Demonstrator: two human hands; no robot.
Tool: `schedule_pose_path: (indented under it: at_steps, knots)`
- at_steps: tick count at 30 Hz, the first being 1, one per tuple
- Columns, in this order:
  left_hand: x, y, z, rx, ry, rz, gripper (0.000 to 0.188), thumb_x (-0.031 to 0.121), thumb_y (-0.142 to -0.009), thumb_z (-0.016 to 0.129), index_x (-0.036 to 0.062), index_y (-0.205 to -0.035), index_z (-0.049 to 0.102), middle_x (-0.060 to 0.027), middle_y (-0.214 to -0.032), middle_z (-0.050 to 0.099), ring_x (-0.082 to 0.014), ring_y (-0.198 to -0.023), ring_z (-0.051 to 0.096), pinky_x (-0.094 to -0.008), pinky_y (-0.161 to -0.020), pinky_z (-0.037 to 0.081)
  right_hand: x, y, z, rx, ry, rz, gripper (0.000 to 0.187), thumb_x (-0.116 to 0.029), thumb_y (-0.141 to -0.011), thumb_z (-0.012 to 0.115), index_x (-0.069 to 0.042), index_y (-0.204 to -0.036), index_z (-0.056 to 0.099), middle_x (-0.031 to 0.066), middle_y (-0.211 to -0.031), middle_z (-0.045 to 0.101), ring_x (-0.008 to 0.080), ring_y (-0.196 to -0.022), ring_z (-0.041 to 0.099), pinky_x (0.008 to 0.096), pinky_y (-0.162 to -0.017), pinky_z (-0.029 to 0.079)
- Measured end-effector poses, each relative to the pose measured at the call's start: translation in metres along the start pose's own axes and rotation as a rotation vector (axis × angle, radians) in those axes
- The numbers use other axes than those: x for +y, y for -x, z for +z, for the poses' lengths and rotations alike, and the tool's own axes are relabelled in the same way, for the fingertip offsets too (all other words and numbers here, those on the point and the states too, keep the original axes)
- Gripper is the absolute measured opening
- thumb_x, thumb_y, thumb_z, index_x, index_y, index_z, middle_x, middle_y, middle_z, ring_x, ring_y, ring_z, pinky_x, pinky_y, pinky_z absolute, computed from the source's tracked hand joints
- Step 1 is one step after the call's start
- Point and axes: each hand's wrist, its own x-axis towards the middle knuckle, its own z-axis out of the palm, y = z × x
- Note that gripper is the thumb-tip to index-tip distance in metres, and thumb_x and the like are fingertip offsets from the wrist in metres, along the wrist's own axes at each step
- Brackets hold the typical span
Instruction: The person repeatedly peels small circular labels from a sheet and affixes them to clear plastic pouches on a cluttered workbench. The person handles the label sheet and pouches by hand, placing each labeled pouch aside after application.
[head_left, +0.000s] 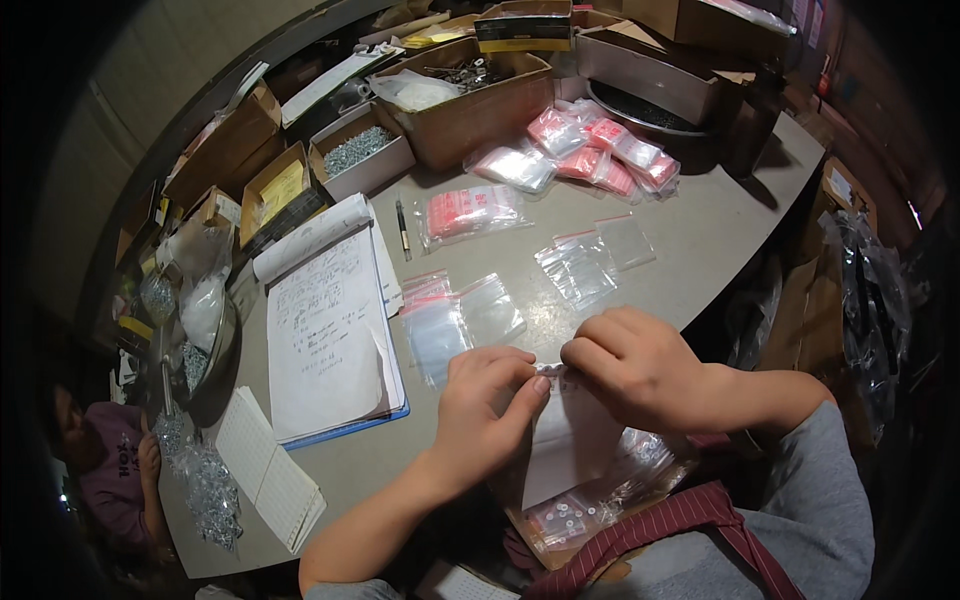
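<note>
Close in front of me, a plain white sheet (566,450), perhaps paper, hangs down between my hands. The thumb and fingers of my left hand (487,405) pinch its upper left edge. My right hand (640,365) is closed at the upper right corner, and what its fingertips grip is hidden. A short row of small shiny pieces (548,369) shows between the fingertips, too small to name. Beneath the sheet lies a clear bag of small parts (565,520), white rings among them. Flat clear zip bags (438,335) rest on the table just beyond my left hand.
More zip bags (577,270) and a pile of red-and-clear bag packs (600,150) lie farther back. A clipboard (330,330), a pen (403,230) and a notebook (268,468) are at left. Cardboard boxes (465,110) line the back. Another person (110,460) is at far left.
</note>
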Motion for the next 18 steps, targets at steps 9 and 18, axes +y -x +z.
schedule_pose_path:
  at_steps: [9,18]
  knots:
    - [0.001,-0.002,-0.001,-0.032,0.000,-0.099,0.013,0.016,-0.090,0.073,0.0033,-0.093,0.075,-0.0133,-0.108,0.072,-0.0282,-0.108,0.061,-0.0387,-0.097,0.046,0.034,0.003,-0.025,0.124,0.001,-0.124,0.019,-0.001,-0.078,0.072,0.000,-0.097,0.067,0.0107,-0.086,0.065,0.0261,-0.078,0.066,0.0378,-0.069,0.053]
    - [0.003,-0.002,0.001,-0.019,-0.128,0.103,0.010,0.013,-0.086,0.076,0.0041,-0.090,0.074,-0.0124,-0.110,0.070,-0.0311,-0.107,0.057,-0.0403,-0.096,0.045,0.154,-0.009,-0.039,-0.412,-0.032,0.591,0.018,-0.015,-0.082,0.069,0.002,-0.089,0.070,0.0205,-0.083,0.070,0.0375,-0.081,0.069,0.0455,-0.075,0.054]
